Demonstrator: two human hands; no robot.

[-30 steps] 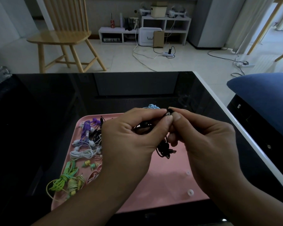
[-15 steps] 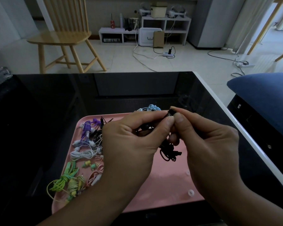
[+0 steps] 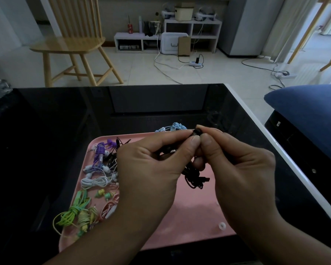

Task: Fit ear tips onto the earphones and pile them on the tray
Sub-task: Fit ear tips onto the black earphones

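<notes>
Slightly lower now, the dangling black earphone cable [image 3: 194,177] hangs over the pink plastic tray [image 3: 189,222] on the glossy black table [image 3: 161,108]; left hand [image 3: 149,175] and right hand [image 3: 243,169] pinch its earbud, pale wooden chair [image 3: 71,43] behind.

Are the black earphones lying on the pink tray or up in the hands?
Up: both hands pinch the black earphones above the pink tray; their cord dangles.

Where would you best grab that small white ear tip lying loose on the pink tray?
Probably from straight above, pinching the white ear tip across its round sides with thumb and forefinger. It lies alone on a bare patch of the tray near the front edge, apart from the cable bundles, so nothing blocks a downward reach. It looks small and low, so a fingertip pinch suits it better than a full grasp.
</notes>
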